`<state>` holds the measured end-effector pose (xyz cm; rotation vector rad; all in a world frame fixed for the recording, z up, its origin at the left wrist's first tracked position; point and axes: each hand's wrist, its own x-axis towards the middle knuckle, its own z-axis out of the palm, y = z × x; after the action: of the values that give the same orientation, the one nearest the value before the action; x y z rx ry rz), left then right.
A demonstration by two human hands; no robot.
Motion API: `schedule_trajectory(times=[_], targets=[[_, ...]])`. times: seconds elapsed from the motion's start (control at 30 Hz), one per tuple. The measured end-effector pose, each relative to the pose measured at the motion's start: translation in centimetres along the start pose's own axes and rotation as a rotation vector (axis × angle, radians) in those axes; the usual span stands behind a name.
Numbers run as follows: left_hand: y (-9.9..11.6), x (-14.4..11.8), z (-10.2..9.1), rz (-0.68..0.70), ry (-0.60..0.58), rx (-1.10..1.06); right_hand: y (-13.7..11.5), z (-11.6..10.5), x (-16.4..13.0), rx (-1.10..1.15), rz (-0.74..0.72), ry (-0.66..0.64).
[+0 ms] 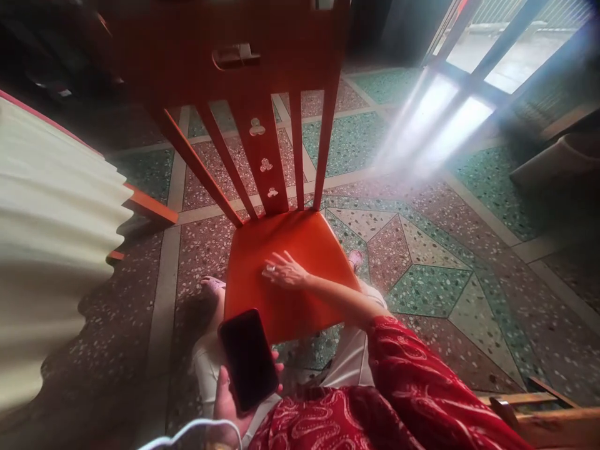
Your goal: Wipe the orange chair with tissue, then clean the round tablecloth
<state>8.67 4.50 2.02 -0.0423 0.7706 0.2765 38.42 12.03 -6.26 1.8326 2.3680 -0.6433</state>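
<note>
Your right hand (285,272) lies open, fingers spread flat on the seat of one orange wooden chair (281,250). Your left hand (229,403) grips one dark phone (248,359), screen up, just in front of the seat. One white cable (187,431) curves below it.

left hand (229,400): holds phone (248,359) | right hand (285,272): flat on chair seat (300,306)

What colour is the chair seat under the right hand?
Orange-red, plain; the seat under the right hand shows in the head view.
</note>
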Motion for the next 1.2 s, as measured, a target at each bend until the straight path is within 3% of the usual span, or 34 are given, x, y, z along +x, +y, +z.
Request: schedule_trajectory(times=[0.1,0.23,0.37,0.53,0.7,0.83,1.03,1.13,1.2], targets=[[0.6,1.2,0.5,-0.022,0.032,0.029,5.2,-1.8,0.5,-0.01,0.241,0.054],[1.1,2.5,1.8,-0.022,0.026,0.051,12.5,-4.8,1.2,-0.013,0.677,0.141],[1.1,2.9,2.5,-0.035,0.029,0.044,15.0,-5.1,0.9,-0.032,0.913,0.24],[0.5,2.5,1.0,-0.029,0.059,0.042,15.3,-4.7,-0.6,0.026,1.162,0.301],[0.0,2.0,0.1,-0.021,0.025,0.02,14.7,-5.4,-4.4,0.127,1.286,0.187],[-0.4,1.5,0.6,-0.042,-0.064,0.037,11.8,-4.5,-9.6,0.097,1.261,0.115],[-1.5,0.4,1.6,-0.075,-0.194,0.034,5.0,-1.5,-20.9,0.113,1.108,-0.055],[-1.9,-0.2,1.4,-0.103,-0.237,0.028,3.9,-1.9,-24.1,0.037,1.047,0.053],[-2.1,-0.4,0.9,-0.111,-0.243,0.025,4.9,-3.3,-23.7,0.013,1.075,0.205]])
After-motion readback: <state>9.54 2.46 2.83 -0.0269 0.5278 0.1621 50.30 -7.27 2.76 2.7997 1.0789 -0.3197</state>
